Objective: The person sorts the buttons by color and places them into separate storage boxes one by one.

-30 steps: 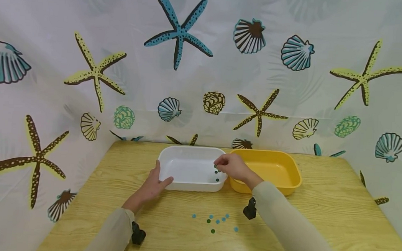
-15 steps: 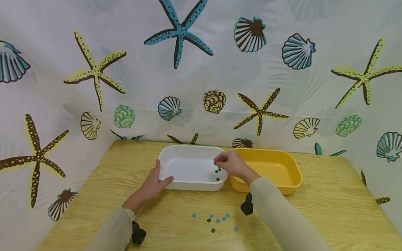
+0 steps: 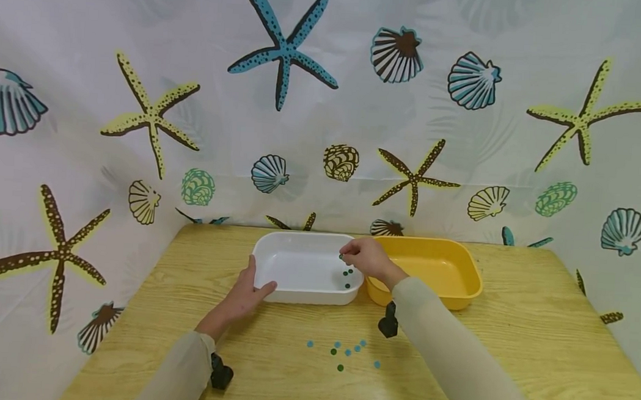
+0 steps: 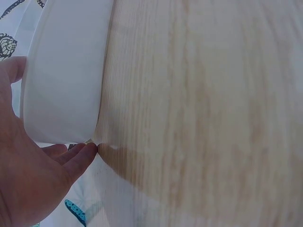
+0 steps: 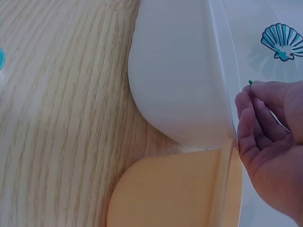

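Observation:
In the head view my left hand (image 3: pixel 244 294) grips the near left corner of a white plastic basin (image 3: pixel 306 297), thumb at the front rim and fingers along the left side. The left wrist view shows those fingertips (image 4: pixel 87 152) against the basin's end wall, low by the table. Over the right end of the same basin, my right hand (image 3: pixel 371 258) pinches a small green disc (image 5: pixel 251 82) between thumb and forefinger. Below it, three green discs (image 3: pixel 347 286) lie inside the basin. Nearer me on the table are two more green discs (image 3: pixel 340 367) and several light blue discs (image 3: pixel 348 353).
A yellow basin (image 3: pixel 431 277) stands right beside the white one, under my right wrist. Both sit at the back of the wooden table (image 3: pixel 185 247). Behind and at the sides hangs a curtain (image 3: pixel 325 121) printed with starfish and shells.
My right hand has moved slightly back and left over the white basin, the green disc still pinched. The green discs below it show more fully. My left hand keeps its place.

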Demonstrator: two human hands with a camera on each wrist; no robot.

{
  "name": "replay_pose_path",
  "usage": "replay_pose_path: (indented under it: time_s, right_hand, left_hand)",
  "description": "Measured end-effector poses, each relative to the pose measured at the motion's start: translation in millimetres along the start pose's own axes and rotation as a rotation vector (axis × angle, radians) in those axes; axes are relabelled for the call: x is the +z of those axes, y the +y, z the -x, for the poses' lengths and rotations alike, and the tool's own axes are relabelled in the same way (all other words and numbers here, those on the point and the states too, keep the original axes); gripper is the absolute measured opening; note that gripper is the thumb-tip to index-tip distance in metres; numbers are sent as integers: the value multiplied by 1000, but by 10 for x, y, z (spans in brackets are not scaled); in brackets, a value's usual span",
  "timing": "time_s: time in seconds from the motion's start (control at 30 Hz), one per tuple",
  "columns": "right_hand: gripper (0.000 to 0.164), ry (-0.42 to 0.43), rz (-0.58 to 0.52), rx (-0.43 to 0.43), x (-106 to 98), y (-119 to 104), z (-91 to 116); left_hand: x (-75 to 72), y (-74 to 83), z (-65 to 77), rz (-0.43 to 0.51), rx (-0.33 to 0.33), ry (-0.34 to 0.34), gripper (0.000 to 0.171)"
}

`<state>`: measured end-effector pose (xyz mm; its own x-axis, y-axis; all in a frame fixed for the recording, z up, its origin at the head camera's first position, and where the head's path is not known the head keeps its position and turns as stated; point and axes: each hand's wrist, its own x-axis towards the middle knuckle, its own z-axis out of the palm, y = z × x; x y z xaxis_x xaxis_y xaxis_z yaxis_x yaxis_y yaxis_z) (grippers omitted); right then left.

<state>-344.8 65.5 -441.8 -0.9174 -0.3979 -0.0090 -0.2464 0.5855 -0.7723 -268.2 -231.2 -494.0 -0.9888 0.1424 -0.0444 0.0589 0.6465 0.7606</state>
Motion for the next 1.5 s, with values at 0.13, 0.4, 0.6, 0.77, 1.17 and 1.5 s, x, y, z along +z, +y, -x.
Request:
replay_pose_path:
  time_s: [0.13,0.4,0.6,0.77,1.17,1.5]
  right_hand:
    - [16,13,7,12,-1,14,-19]
    - [21,6,12,32,-38,33,-24]
    - [22,-11,8,-19,-100,49,37]
    - [20,1,-17,-31,-167,16,134]
    - [18,-8,59,-162,-247,-64,434]
    - [16,-93,42,-205,-191,-108,740]
  left_hand:
    - [-1,25,-5,-10,-9,-5,89]
    - [-3,65,-38,-5,5,-7,89]
    - [22,72,-43,-7,17,-7,90]
    - [27,82,-47,-16,8,-10,89]
    - [36,21,-47,-27,-22,-25,90]
    - [9,14,-12,-17,-7,-21,92]
